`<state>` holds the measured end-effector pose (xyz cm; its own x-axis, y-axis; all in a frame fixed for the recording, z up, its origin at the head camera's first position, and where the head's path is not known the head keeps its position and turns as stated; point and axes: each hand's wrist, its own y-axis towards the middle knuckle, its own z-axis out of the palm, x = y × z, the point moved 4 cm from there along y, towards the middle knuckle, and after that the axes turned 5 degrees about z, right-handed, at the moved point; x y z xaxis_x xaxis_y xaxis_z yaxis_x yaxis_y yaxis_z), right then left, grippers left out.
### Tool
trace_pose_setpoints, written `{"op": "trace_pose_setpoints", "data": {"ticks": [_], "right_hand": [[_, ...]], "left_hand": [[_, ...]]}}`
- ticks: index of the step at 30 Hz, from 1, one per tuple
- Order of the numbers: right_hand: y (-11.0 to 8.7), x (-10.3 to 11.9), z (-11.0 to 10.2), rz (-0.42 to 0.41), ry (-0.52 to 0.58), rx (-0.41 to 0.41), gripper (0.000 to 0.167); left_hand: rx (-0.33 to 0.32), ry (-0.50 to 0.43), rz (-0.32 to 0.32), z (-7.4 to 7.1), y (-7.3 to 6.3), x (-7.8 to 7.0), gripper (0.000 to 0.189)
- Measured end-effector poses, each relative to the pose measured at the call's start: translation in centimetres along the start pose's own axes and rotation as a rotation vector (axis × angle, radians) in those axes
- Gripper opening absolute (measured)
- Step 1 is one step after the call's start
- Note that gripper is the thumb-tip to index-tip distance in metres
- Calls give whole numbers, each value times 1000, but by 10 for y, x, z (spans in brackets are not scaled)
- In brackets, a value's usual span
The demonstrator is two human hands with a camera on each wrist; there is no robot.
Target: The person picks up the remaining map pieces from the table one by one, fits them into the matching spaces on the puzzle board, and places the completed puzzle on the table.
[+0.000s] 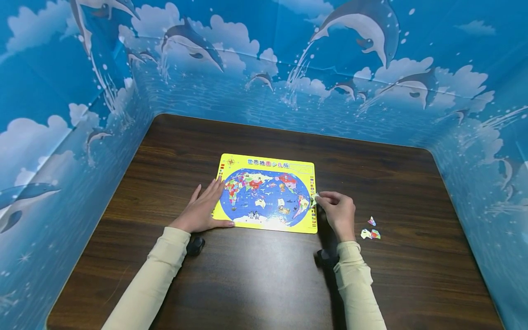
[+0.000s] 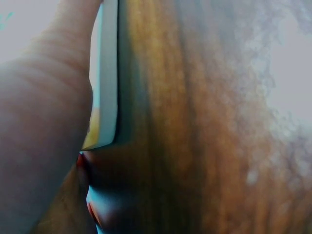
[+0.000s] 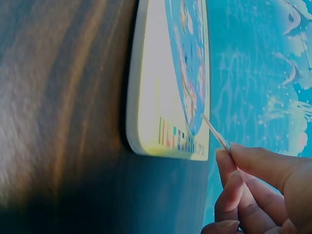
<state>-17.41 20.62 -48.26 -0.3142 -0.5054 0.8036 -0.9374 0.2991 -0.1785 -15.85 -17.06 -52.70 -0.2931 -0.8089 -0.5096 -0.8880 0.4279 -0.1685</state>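
Pinching a piece at the right edge of the map board, the right hand! The left hand rests straight-fingered on the board's left.

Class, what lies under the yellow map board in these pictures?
The dark wooden table, visible around the yellow map board. The tabletop directly beneath is covered, so whether anything else lies there cannot be seen.

Curtained booth: dolphin-print sheeting around table
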Motion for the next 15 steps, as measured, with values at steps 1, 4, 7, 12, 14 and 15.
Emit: {"op": "trace_pose_setpoints", "data": {"ticks": [1,4,7,12,14,15], "right_hand": [[0,0,2,1,5,8,24],[-2,2,6,2,9,23,24],[-2,3,8,7,-4,28,25],[-2,3,12,3,-29,25,25],[-2,3,14,-1,-41,21,25],[-2,3,14,-2,-47,18,24]], "left_hand": [[1,-3,1,0,0,0,129],[2,-5,-1,0,0,0,130],[0,-12,0,0,0,0,130],[0,-20,-1,0,-1,0,130],[-1,-20,-1,0,-1,0,130],[-2,-19,-1,0,0,0,130]]}}
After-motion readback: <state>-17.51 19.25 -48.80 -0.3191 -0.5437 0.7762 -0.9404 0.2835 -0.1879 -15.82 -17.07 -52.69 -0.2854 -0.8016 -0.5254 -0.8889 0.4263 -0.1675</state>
